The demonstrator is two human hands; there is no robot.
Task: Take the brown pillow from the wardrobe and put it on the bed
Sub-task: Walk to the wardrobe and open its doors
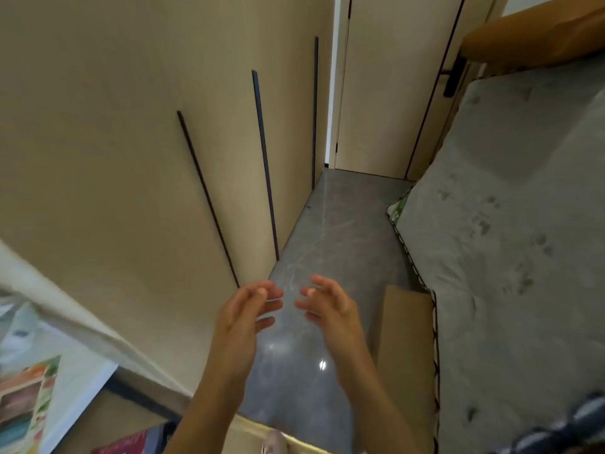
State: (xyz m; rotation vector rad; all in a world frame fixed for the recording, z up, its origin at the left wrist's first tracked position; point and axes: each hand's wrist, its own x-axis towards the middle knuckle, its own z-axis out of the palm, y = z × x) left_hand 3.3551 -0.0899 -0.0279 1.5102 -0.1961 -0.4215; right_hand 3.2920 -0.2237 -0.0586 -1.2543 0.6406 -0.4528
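We see both hands raised in front of us over the grey floor [314, 231]. Left hand [244, 314]: fingers spread and loosely curled, holding nothing. Right hand [330, 308]: likewise spread, fingers bent, holding nothing. The two face each other, near but not touching.

On the left, the wardrobe [131, 142] runs from near to far, beige doors all shut, each with a thin dark vertical handle strip [264, 162]. We cannot see inside it.

On the right, the bed [510, 224] under a grey cover with faint dark marks; a dark-and-light braided edge runs along its left side. At the far right corner, at the far end of the bed, lies a brown padded shape [537, 34]; we cannot tell whether it is the brown pillow or a headboard.

Just beside the bed, near right, a flat piece of cardboard [406, 342] stands against the bed's edge, on the floor.

At the far end, a beige door [386, 86], closed, with a dark handle [453, 77].

Near left: blurred, colourful items, not readable.
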